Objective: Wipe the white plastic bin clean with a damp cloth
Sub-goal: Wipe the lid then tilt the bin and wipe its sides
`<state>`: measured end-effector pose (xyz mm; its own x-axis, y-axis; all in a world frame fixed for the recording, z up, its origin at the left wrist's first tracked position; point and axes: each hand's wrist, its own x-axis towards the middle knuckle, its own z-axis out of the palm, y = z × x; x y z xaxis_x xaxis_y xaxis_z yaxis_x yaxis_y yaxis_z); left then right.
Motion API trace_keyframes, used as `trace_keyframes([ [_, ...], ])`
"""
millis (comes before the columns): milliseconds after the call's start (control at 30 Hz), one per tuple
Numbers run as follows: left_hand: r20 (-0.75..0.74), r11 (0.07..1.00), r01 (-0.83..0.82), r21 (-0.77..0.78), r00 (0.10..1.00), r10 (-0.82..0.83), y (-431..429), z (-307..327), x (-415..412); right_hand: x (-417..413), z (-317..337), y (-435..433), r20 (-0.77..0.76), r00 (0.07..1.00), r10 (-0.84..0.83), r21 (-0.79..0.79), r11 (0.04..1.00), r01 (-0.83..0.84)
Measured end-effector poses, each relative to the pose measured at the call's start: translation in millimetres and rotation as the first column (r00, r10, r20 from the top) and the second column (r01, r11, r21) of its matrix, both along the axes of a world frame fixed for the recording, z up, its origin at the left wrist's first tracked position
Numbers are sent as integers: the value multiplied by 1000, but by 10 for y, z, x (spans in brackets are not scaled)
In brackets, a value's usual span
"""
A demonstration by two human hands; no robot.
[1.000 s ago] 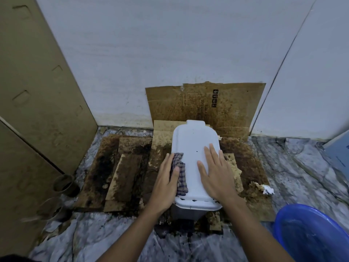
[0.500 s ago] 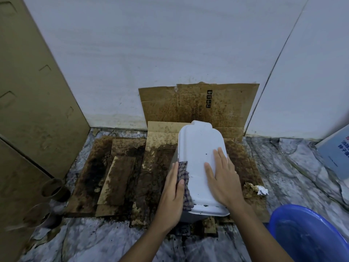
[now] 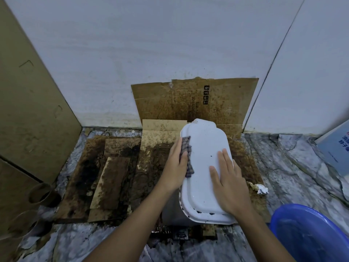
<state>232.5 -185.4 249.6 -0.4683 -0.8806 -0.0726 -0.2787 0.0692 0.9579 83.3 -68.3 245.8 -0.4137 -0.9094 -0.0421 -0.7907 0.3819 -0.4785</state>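
The left hand (image 3: 174, 165) presses a checked cloth (image 3: 187, 156) against the white bin's (image 3: 204, 148) left edge while the right hand (image 3: 229, 182) lies flat on its near top.

This looked like a bare corner of a home used for messy chores, not a fitted workroom. Two plain pale walls (image 3: 151, 53) met above a grey marble-patterned floor (image 3: 294, 167). Dark-stained cardboard sheets (image 3: 117, 176) covered the floor, another sheet (image 3: 170, 99) leaned on the wall, and a tall cardboard panel (image 3: 28, 110) stood at the left. A blue plastic basin (image 3: 311, 233), cardboard tubes (image 3: 40, 193) and a crumpled scrap of paper (image 3: 261, 189) lay about.
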Motion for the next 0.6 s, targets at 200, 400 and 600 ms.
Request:
trace_keyframes([
  [200, 17, 999, 5, -34, 1000, -5, -657, 10, -442, -105, -25, 20, 13, 1000, -15, -15, 1000, 16],
  [400, -84, 999, 10, 35, 996, -7, -650, 59, -491, -90, -28, 53, 22, 999, -26, -20, 999, 26],
  [600, -37, 999, -3, -45, 999, 1, 117, 72, -47, -39, -37, 40, 37, 999, -19, -21, 1000, 20],
])
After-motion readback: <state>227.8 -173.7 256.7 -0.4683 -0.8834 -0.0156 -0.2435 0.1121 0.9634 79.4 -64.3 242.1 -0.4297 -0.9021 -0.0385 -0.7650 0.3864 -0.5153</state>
